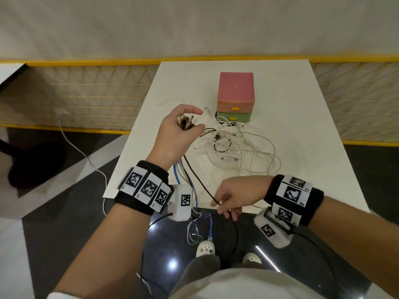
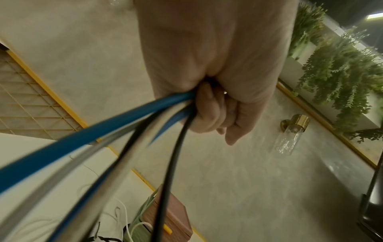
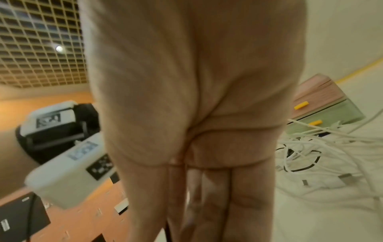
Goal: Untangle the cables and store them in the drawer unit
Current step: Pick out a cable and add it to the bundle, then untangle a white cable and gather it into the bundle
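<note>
Two drawers, both closed, on the drawer unit (image 1: 236,91) at the far side of the table (image 1: 302,147); nothing stored yet. Judged the biggest risk to be a hard pull dragging the whole heap of white cables (image 1: 244,147) across the table, since its loops lay crossed over one another right against the foot of the unit; could have knocked the unit or swept loose ends off the near edge. Judged a lesser risk in the bundle of cables (image 2: 82,139): blue, grey and black strands hung off the table edge toward the floor, likely to snag or tighten a knot if tugged. Gripped that bundle in the left hand (image 1: 177,130), fingers curled round the plug ends, raised above the table left of the heap and well short of the unit. Ran the black cable (image 1: 200,182) down from that fist to the right hand (image 1: 235,197) at the near table edge, fingers nearly straight and close together around it; could not tell whether actually pinched.
</note>
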The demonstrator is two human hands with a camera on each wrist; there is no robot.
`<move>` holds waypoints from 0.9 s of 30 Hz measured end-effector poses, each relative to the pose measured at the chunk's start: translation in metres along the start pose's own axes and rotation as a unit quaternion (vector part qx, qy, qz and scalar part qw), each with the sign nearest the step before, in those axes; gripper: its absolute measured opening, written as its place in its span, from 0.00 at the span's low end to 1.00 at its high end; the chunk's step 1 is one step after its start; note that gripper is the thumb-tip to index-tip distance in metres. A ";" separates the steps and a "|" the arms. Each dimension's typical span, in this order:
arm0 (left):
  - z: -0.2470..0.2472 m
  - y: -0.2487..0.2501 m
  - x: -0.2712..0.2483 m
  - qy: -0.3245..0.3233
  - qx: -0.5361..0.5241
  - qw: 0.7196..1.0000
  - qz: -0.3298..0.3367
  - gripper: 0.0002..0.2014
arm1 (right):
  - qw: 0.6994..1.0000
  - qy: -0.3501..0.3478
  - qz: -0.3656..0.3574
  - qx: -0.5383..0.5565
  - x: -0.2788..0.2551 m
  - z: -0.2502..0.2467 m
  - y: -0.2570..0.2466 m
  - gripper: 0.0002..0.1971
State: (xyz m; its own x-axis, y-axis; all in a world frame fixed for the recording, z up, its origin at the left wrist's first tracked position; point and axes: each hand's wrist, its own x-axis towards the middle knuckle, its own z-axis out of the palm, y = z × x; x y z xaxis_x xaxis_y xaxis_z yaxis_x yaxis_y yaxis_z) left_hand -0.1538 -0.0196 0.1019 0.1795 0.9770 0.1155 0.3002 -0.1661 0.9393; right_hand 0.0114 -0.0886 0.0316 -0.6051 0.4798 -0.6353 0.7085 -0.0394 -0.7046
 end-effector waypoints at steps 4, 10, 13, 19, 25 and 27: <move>0.003 0.008 -0.008 -0.055 -0.007 0.998 -0.017 0.09 | 0.983 0.135 -0.002 -0.122 -0.003 -0.012 -0.001 0.34; 0.020 0.013 -0.018 -0.120 -0.061 0.990 -0.028 0.03 | 0.960 0.233 -0.154 0.023 0.006 -0.005 -0.029 0.16; 0.021 0.015 -0.018 -0.088 -0.098 0.991 -0.027 0.03 | 0.964 0.213 -0.159 -0.002 0.024 0.017 -0.018 0.10; 0.006 0.007 -0.006 0.019 -0.152 0.986 -0.060 0.06 | 0.974 0.109 0.049 -0.193 0.025 0.009 0.048 0.17; 0.011 -0.007 0.003 0.046 -0.157 0.982 -0.098 0.08 | 0.934 0.346 0.039 -0.079 0.030 -0.023 0.064 0.12; 0.014 -0.010 0.006 0.043 -0.155 0.982 -0.100 0.09 | 0.952 0.291 0.036 -0.087 0.044 -0.022 0.069 0.15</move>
State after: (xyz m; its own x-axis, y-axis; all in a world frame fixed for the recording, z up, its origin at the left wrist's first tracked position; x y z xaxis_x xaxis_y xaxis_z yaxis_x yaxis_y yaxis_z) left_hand -0.1429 -0.0138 0.0885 0.0612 0.9958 -0.0674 0.0190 0.0663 0.9976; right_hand 0.0414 -0.0510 -0.0386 -0.2841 0.8880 -0.3615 0.8213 0.0308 -0.5697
